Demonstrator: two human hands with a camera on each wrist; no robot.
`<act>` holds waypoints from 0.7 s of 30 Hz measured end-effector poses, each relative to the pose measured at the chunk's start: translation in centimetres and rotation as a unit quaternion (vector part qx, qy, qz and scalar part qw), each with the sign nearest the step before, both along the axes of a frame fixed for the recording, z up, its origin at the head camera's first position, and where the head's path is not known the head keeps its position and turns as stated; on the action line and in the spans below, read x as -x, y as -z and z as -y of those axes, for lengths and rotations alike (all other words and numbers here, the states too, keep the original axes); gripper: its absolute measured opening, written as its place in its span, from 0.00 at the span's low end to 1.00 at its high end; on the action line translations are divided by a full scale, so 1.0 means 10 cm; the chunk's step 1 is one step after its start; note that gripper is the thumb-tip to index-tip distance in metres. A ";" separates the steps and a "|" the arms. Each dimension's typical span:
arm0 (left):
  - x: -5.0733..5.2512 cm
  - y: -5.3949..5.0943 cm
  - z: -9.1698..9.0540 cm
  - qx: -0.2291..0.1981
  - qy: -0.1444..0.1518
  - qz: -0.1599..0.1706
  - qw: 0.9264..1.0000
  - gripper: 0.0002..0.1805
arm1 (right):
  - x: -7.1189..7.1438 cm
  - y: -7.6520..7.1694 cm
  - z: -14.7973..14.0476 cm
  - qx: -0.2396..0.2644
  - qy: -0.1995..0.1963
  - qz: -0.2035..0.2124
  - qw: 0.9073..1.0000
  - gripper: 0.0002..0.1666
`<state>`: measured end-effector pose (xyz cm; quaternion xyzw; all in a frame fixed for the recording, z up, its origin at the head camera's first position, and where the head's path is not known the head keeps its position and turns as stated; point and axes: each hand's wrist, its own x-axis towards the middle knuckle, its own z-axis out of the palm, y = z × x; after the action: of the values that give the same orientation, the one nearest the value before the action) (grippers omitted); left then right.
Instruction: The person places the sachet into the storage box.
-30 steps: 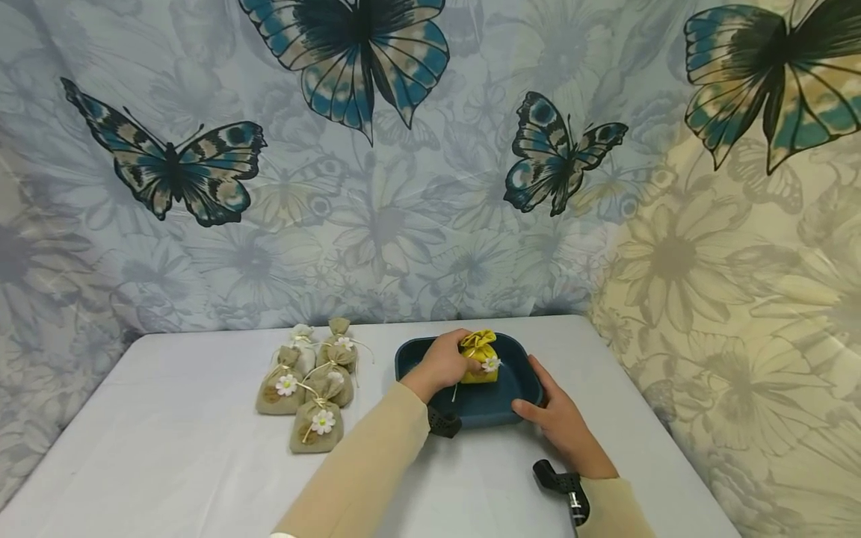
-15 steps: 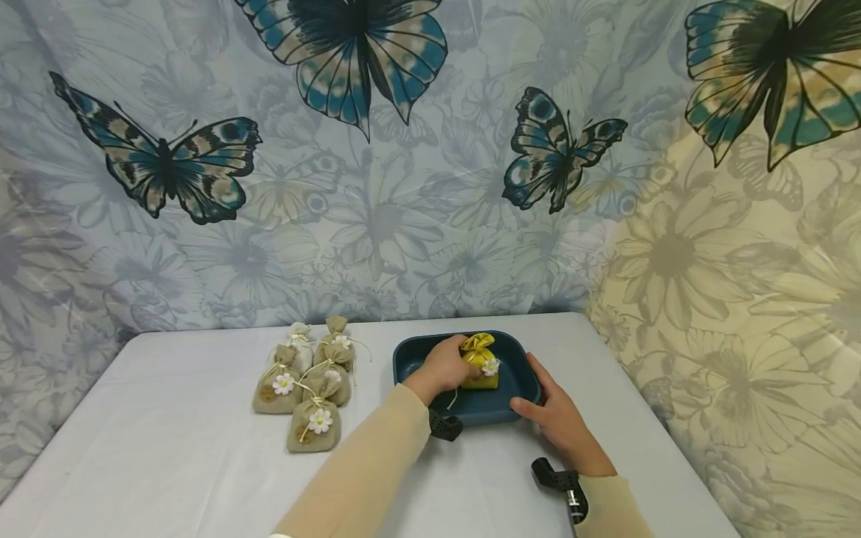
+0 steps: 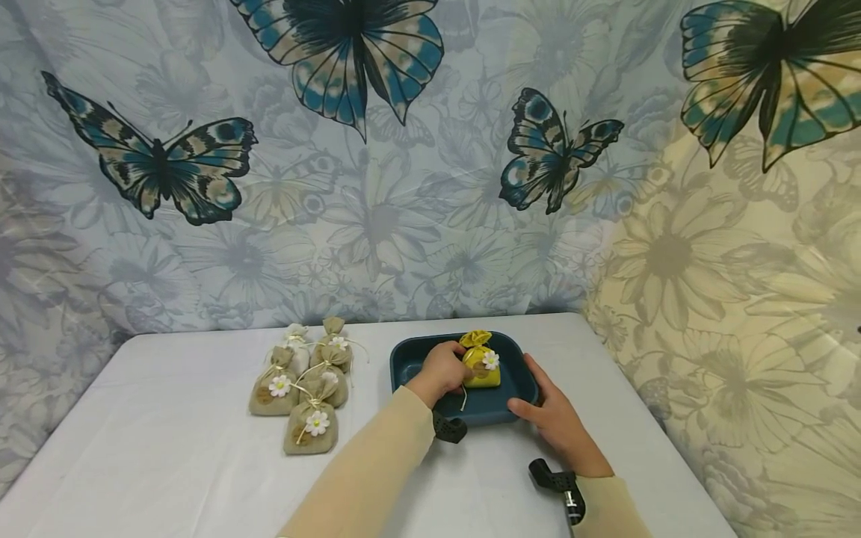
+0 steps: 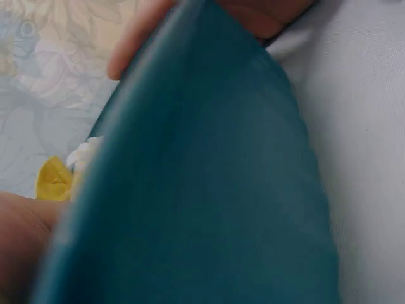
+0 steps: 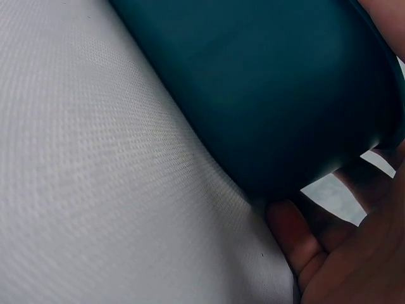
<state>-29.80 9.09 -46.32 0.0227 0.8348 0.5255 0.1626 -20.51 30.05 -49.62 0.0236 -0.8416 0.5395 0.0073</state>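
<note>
A yellow pouch [image 3: 483,372] with a white flower stands in the dark teal tray [image 3: 487,414], right of its middle. My left hand [image 3: 442,371] reaches over the tray's front edge and pinches the pouch's left side, thumb in front; its other fingertips are partly hidden. At the tray's right end my right hand [image 3: 561,424] grips the wall, thumb at the front corner and fingers along the side. In the right wrist view, the fingers of that hand [image 5: 351,244] lie round the tray's corner [image 5: 272,95]. The left wrist view shows the tray's outer wall [image 4: 209,171] and a bit of yellow cloth [image 4: 53,180].
Left of the tray, several beige drawstring pouches [image 3: 311,430] with flowers stand close together, with a whitish one [image 3: 296,351] at the back. The white tabletop [image 3: 168,448] ends at a patterned cloth backdrop [image 3: 403,284].
The yellow pouch has come down slightly into the tray and sits more upright. My left hand has shifted a little left and lower, uncovering more of its front. My right hand keeps its grip.
</note>
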 end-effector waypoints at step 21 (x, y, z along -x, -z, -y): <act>-0.04 0.07 -0.15 -0.105 0.020 0.037 0.994 0.31 | 0.03 0.01 -0.01 -0.003 0.010 0.019 1.000 0.56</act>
<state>-29.37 10.57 -47.00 0.0366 0.7678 0.6074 0.2005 -20.85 30.18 -49.73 0.0053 -0.8434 0.5373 -0.0034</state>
